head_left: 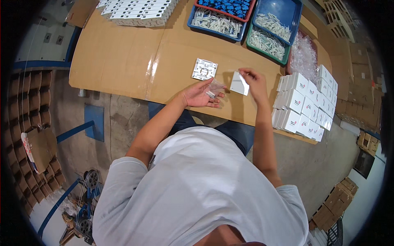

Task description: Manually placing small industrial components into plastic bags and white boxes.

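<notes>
My left hand point(200, 94) is turned palm up over the table's near edge, its fingers curled round a small clear plastic bag point(214, 87). Small pale pieces show inside the bag, too small to name. Between the thumb and fingers of my right hand point(255, 83) is a flat white square plate point(239, 84), gripped at its upper right corner and tilted. Just beyond my left hand, a square white frame with metal parts inside point(204, 69) lies on the table, apart from both hands.
Stacked white boxes point(301, 104) stand at the table's right edge. Beyond are a blue tray point(221, 36) and a green tray point(266, 53) of small white parts, a red tray point(245, 17) of blue parts, and clear bags point(303, 51). White units point(141, 14) are piled far left on the cardboard-covered table point(119, 53).
</notes>
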Tool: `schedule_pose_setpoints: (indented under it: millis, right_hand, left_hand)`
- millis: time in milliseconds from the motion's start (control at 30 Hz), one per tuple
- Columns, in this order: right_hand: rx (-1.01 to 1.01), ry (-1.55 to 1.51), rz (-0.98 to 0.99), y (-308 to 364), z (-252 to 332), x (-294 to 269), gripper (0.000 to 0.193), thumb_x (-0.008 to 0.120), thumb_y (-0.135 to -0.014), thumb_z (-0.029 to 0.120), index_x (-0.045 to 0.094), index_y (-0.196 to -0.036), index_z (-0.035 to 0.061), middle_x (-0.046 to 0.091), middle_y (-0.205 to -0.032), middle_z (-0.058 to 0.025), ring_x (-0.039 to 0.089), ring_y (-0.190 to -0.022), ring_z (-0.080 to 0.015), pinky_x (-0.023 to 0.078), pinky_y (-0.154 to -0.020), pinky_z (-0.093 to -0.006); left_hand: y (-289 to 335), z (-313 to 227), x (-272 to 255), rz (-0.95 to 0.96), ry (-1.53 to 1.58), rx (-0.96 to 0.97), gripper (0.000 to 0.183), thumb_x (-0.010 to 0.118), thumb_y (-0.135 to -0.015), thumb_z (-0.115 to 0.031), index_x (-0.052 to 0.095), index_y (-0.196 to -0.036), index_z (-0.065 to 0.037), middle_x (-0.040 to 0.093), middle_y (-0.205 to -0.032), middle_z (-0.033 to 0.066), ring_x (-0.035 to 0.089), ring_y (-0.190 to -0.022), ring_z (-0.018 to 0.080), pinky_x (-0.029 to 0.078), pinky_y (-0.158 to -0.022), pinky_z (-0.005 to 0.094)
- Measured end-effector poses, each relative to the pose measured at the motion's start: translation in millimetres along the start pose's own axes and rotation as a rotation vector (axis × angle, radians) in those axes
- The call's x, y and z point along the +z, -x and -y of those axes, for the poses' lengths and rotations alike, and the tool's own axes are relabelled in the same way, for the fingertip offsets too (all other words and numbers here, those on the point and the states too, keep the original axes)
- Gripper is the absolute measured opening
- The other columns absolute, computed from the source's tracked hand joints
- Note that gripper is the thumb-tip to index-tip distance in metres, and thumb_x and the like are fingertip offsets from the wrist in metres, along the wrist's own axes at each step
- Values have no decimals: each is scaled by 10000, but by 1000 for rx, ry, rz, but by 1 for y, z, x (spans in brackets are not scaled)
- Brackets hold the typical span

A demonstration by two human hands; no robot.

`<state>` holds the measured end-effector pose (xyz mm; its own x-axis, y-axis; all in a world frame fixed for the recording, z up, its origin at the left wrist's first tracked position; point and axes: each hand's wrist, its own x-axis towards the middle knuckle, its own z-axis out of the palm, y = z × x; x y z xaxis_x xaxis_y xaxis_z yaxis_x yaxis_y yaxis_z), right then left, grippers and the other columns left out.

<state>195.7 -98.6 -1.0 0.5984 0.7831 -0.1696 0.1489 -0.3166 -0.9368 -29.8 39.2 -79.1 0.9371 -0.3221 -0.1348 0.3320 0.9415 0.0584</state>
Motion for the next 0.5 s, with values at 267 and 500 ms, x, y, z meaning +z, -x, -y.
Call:
schedule_pose_setpoints:
  millis: [267,500]
  right_hand:
    - [101,19,99,47,12,19,141,738,-883,61,734,-1017,17,674,-796,18,492,-640,-33,408,-596,-218]
    - [-190,295,251,29,33,44,123,721,-854,52,737,-971,20,704,-1007,-52,614,-824,-183,502,-716,-301]
  left_hand:
    - [0,2,3,-39,-79,29,641,425,-1049,-569,479,-1470,-89,630,-1246,115,640,-1111,261,471,-1077,462]
    - [1,8,-10,-6,-98,57,561,450,-1053,-531,538,-1384,-87,627,-1258,129,633,-1108,259,464,-1082,485]
